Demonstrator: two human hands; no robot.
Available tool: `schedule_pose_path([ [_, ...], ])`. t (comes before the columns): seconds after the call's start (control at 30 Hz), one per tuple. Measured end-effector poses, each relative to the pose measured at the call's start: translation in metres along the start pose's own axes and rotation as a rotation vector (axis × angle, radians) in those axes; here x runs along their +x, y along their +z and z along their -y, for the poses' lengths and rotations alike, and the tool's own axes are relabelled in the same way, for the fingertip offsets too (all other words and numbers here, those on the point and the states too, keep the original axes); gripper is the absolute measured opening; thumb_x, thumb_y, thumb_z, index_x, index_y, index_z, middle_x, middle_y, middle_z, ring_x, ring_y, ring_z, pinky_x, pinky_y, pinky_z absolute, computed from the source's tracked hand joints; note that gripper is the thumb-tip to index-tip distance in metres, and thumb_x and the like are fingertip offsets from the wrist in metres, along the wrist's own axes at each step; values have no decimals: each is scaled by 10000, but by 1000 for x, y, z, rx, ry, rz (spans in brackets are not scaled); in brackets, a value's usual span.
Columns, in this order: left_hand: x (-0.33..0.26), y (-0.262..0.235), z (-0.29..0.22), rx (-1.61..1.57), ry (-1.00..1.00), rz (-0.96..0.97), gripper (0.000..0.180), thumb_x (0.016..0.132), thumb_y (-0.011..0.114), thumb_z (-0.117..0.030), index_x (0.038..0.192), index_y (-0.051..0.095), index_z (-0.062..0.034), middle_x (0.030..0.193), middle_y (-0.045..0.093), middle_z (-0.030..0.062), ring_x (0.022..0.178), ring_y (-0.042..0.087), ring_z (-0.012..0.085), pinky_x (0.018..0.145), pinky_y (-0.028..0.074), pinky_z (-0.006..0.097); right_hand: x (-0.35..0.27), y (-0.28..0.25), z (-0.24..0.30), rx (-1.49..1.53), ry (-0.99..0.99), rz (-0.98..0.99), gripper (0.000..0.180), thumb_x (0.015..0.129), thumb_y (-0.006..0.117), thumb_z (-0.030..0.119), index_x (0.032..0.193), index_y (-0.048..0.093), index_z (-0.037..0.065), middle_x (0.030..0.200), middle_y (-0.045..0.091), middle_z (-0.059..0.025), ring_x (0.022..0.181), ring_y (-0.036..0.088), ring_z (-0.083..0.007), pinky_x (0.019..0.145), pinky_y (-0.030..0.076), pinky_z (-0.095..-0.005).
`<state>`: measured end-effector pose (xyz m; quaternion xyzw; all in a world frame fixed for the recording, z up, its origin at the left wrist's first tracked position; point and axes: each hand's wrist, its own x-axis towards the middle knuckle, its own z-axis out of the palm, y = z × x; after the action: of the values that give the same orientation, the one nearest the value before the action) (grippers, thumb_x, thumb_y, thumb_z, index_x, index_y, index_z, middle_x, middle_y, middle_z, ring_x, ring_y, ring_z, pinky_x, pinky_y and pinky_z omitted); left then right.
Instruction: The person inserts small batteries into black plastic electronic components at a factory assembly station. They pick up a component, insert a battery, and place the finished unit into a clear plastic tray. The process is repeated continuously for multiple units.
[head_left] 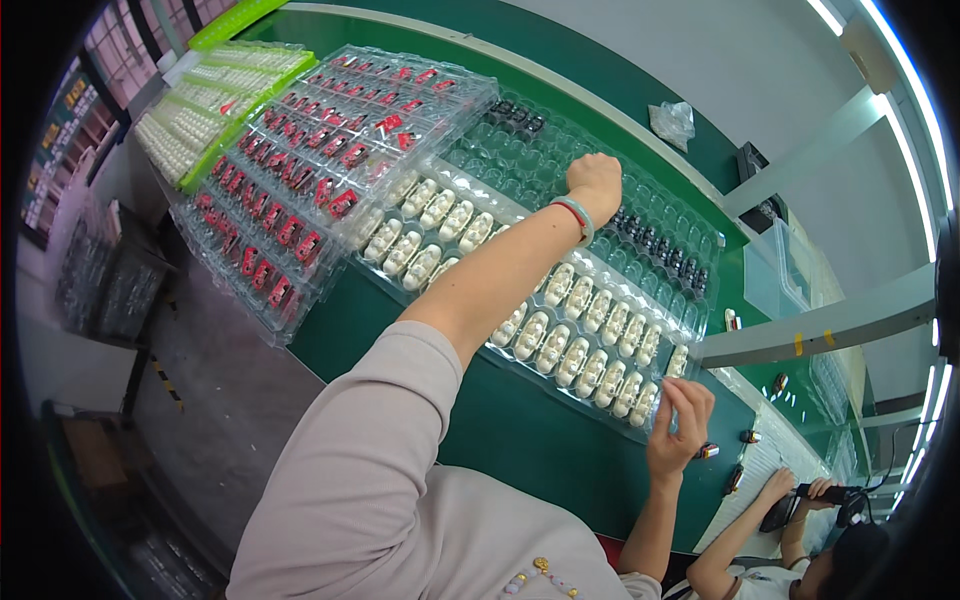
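My left hand point(595, 185) reaches far over a clear blister tray point(550, 160) partly filled with small black parts point(655, 245). Its fingers are curled and point away from me, so anything in them is hidden. Nearer to me lies another clear tray filled with rows of white oval car-shaped parts point(555, 345); my left forearm crosses above it and covers some of them. At that tray's right end, my right hand point(682, 425) has its thumb and fingers drawn together by the corner and the last white parts. What they pinch is too small to make out.
Stacked clear trays of red toy car parts point(290, 180) stand at left, beside a green-rimmed tray of white parts point(215, 100). A grey post point(830, 325) rises at right. A co-worker's hands point(780, 485) hold a dark tool there. A plastic bag point(672, 123) lies at the back.
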<state>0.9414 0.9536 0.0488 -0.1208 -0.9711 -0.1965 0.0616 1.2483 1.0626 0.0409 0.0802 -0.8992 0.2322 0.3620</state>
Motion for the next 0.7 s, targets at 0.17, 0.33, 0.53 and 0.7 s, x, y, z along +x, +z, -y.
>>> schedule_pose_path([
  [0.17, -3, 2, 9, -3, 41, -40, 123, 756, 580, -57, 823, 683, -67, 881, 666, 121, 849, 651, 262, 714, 529, 326, 9, 20, 14, 132, -101, 90, 196, 696, 636, -69, 867, 631, 28, 877, 620, -75, 816, 561, -249, 739, 436, -332],
  [0.33, 1, 4, 22, -69, 80, -122, 111, 712, 594, -61, 782, 680, -48, 850, 656, 160, 825, 645, 300, 711, 525, 350, 5, 25, 18, 181, -93, 103, 195, 686, 641, -70, 855, 637, 28, 853, 623, -76, 799, 565, -248, 719, 442, -326],
  [0.53, 4, 0, 48, -312, 253, -169, 138, 645, 650, -120, 746, 688, -35, 752, 644, 183, 753, 638, 327, 704, 522, 366, 22, 33, 10, 391, 144, 107, 164, 759, 609, -24, 916, 638, 17, 865, 618, -107, 844, 581, -251, 748, 457, -323],
  [0.7, -42, -47, 30, -792, 305, -201, 177, 712, 693, -198, 794, 701, -42, 737, 675, 99, 672, 653, 158, 638, 515, 280, 73, 52, 7, 1109, 758, 161, 431, 920, 468, 257, 1231, 414, -36, 1204, 476, -172, 1039, 548, -266, 872, 449, -351],
])
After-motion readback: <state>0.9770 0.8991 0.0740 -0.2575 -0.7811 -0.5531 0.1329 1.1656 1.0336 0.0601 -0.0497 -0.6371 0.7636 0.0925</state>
